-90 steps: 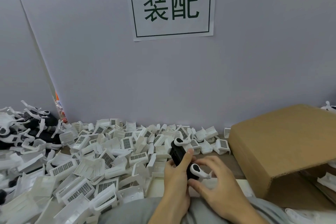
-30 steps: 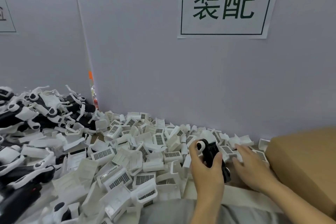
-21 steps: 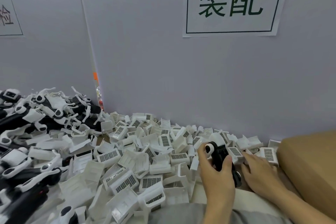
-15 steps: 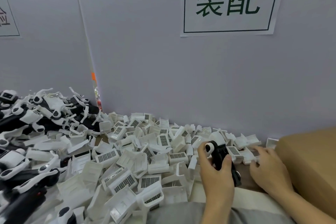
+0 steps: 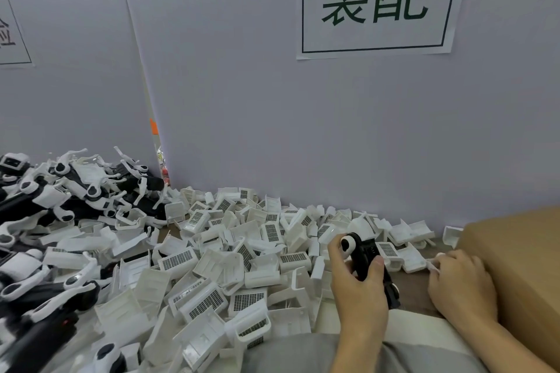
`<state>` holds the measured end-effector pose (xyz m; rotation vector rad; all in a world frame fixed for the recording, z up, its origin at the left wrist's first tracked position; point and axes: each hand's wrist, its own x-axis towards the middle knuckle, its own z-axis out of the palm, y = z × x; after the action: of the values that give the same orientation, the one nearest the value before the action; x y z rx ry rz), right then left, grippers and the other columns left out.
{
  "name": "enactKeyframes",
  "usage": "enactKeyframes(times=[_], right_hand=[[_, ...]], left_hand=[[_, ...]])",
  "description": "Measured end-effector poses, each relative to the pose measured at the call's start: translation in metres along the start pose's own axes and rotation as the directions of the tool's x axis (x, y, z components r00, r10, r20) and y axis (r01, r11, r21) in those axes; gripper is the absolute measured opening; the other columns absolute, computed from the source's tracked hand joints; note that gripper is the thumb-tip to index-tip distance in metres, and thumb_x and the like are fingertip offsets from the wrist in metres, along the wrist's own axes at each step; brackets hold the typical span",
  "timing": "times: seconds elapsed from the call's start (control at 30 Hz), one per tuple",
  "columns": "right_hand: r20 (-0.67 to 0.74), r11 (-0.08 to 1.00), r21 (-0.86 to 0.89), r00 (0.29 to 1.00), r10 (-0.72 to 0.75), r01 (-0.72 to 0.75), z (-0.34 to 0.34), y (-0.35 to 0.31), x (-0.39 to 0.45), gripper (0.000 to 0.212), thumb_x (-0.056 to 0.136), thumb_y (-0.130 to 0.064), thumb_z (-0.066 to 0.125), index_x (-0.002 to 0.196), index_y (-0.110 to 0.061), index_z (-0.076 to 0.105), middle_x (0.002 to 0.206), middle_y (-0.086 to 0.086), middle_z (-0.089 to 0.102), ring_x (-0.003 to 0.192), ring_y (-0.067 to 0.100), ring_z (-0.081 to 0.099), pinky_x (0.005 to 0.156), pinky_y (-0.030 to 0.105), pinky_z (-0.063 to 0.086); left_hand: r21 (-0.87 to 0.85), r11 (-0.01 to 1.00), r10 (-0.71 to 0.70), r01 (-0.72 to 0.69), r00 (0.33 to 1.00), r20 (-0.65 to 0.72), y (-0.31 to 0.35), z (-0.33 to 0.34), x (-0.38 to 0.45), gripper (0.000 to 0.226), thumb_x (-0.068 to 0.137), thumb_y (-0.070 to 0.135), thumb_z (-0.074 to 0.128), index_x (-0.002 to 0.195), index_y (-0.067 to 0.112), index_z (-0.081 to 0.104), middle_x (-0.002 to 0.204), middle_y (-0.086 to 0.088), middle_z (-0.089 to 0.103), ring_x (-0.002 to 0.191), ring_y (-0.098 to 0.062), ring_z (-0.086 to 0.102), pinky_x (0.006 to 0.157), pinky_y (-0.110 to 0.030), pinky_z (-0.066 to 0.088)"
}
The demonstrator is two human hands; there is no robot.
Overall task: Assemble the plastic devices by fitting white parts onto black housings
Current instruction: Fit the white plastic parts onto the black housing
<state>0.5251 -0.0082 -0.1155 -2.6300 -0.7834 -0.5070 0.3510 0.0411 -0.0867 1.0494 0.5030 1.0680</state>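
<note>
A pale lilac-grey wall [image 5: 303, 136] carries a white paper sign [image 5: 375, 0] with green characters; left of it, a vertical panel seam [image 5: 142, 91].

The left hand [image 5: 357, 288] grips a black housing [image 5: 372, 266] with its thumb laid across the front; a white round part sits at the housing's upper end. The right hand [image 5: 460, 285] pinches a small white part [image 5: 431, 263] beside a cardboard box [image 5: 521, 266]. A heap of white grille parts [image 5: 212, 266] covers the tabletop, with assembled black-and-white devices [image 5: 60, 206] piled on the left. A sign [image 5: 375, 0] hangs on the wall.
</note>
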Motion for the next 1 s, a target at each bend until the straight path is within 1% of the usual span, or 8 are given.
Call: enactKeyframes(times=[0.1, 0.2, 0.43, 0.6, 0.7, 0.83, 0.9, 1.0], right_hand=[[-0.131, 0.998, 0.069, 0.991, 0.019, -0.01, -0.009, -0.009, -0.006, 0.01, 0.081, -0.01, 0.067, 0.088, -0.003, 0.069, 0.102, 0.022, 0.061, 0.094, 0.039, 0.05, 0.077, 0.044, 0.042], [-0.25, 0.977, 0.214, 0.967, 0.043, 0.012, -0.016, -0.014, -0.01, 0.008, 0.083, -0.011, 0.064, 0.083, -0.007, 0.058, 0.098, 0.021, 0.057, 0.092, 0.039, 0.051, 0.077, 0.047, 0.04], [-0.249, 0.805, 0.578, 0.968, 0.02, 0.132, -0.018, -0.012, -0.009, 0.022, 0.101, -0.017, 0.051, 0.081, -0.006, 0.048, 0.083, 0.012, 0.053, 0.082, 0.037, 0.051, 0.07, 0.041, 0.037], [-0.134, 0.75, 0.658, 0.991, 0.025, 0.07, -0.017, -0.009, -0.007, 0.03, 0.097, -0.014, 0.06, 0.067, -0.013, 0.06, 0.125, 0.018, 0.06, 0.122, 0.033, 0.052, 0.098, 0.04, 0.036], [-0.142, 0.718, 0.692, 0.989, 0.028, 0.079, -0.018, -0.008, -0.008, 0.023, 0.095, -0.013, 0.062, 0.072, -0.015, 0.065, 0.118, 0.009, 0.064, 0.112, 0.028, 0.057, 0.093, 0.035, 0.037], [-0.137, 0.533, 0.845, 0.98, 0.143, 0.041, -0.021, -0.008, -0.012, 0.026, 0.098, -0.021, 0.052, 0.074, -0.017, 0.059, 0.072, 0.003, 0.067, 0.071, 0.028, 0.058, 0.064, 0.026, 0.042], [-0.004, 0.391, 0.917, 0.979, 0.203, -0.077, -0.02, -0.004, -0.01, 0.028, 0.1, -0.019, 0.047, 0.077, -0.012, 0.061, 0.075, 0.011, 0.068, 0.071, 0.03, 0.059, 0.059, 0.027, 0.045], [0.301, -0.017, 0.952, 0.92, 0.251, -0.307, -0.022, 0.0, -0.004, 0.022, 0.103, -0.017, 0.042, 0.1, -0.006, 0.061, 0.097, 0.017, 0.065, 0.072, 0.025, 0.066, 0.049, 0.025, 0.053]], left_hand=[[-0.002, 1.0, 0.0, 0.0, 1.0, 0.001, 0.0, 0.0, 0.0, 0.046, 0.094, 0.004, 0.064, 0.106, 0.046, 0.049, 0.092, -0.002, 0.07, 0.066, -0.004, 0.067, 0.056, -0.023, 0.057], [0.001, 1.0, -0.004, 0.004, 1.0, -0.003, -0.001, 0.0, 0.001, 0.046, 0.094, 0.005, 0.064, 0.105, 0.048, 0.049, 0.092, -0.001, 0.071, 0.069, -0.005, 0.068, 0.06, -0.024, 0.058], [0.009, 1.0, -0.014, 0.014, 1.0, -0.008, -0.002, 0.0, 0.001, 0.046, 0.095, 0.006, 0.064, 0.104, 0.048, 0.049, 0.094, -0.002, 0.071, 0.07, -0.002, 0.068, 0.061, -0.022, 0.058], [0.013, 1.0, -0.022, 0.022, 1.0, -0.007, -0.001, 0.001, 0.001, 0.047, 0.095, 0.006, 0.064, 0.103, 0.05, 0.048, 0.093, 0.001, 0.07, 0.068, 0.0, 0.068, 0.059, -0.021, 0.057], [0.014, 1.0, -0.024, 0.024, 1.0, -0.012, 0.0, 0.001, 0.001, 0.048, 0.096, 0.006, 0.063, 0.103, 0.051, 0.047, 0.094, -0.001, 0.07, 0.068, -0.001, 0.068, 0.059, -0.022, 0.057], [0.005, 0.999, -0.034, 0.034, 0.999, -0.029, -0.001, 0.0, 0.0, 0.045, 0.096, 0.008, 0.063, 0.107, 0.049, 0.048, 0.103, -0.003, 0.071, 0.085, -0.014, 0.071, 0.066, -0.027, 0.06], [0.006, 0.999, -0.036, 0.036, 0.999, -0.033, -0.001, 0.0, 0.001, 0.043, 0.097, 0.008, 0.063, 0.11, 0.047, 0.048, 0.105, -0.004, 0.071, 0.09, -0.018, 0.071, 0.067, -0.028, 0.06], [0.028, 0.999, -0.029, 0.03, 0.999, -0.029, -0.001, -0.001, 0.001, 0.043, 0.097, 0.009, 0.062, 0.114, 0.045, 0.047, 0.11, -0.004, 0.07, 0.096, -0.02, 0.07, 0.073, -0.031, 0.061]])
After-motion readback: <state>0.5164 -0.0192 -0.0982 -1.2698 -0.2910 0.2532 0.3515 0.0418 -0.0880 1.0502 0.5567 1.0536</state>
